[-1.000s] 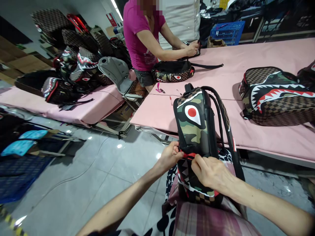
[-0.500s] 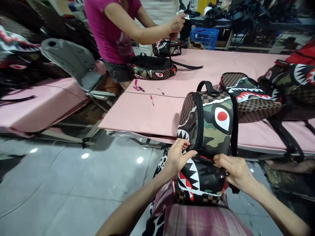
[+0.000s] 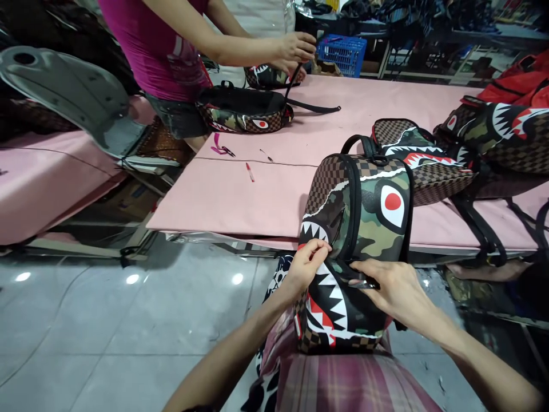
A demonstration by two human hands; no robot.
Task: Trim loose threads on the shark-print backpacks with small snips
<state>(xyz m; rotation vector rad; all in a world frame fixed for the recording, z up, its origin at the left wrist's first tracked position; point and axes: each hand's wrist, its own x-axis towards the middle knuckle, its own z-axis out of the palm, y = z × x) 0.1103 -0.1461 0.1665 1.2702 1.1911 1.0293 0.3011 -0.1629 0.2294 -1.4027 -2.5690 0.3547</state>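
A camouflage and checkered backpack (image 3: 364, 223) with a shark mouth and a red-dot eye stands upright on my lap, against the edge of the pink table (image 3: 240, 194). My left hand (image 3: 306, 266) pinches the bag's left edge by the white teeth. My right hand (image 3: 394, 289) is closed on a small dark zipper pull along the seam in the bag's middle.
A person in a magenta top (image 3: 163, 46) stands at the table's far side, hands on a strap above an open bag (image 3: 244, 114). More shark backpacks (image 3: 429, 163) lie at the right. A red pen (image 3: 249, 171) and a blue crate (image 3: 343, 54) are farther off. Grey tiled floor lies to the left.
The backpack has turned on my lap, its eye now facing right. My right hand has slid along the zipper seam toward the middle. The view has shifted right and nearer.
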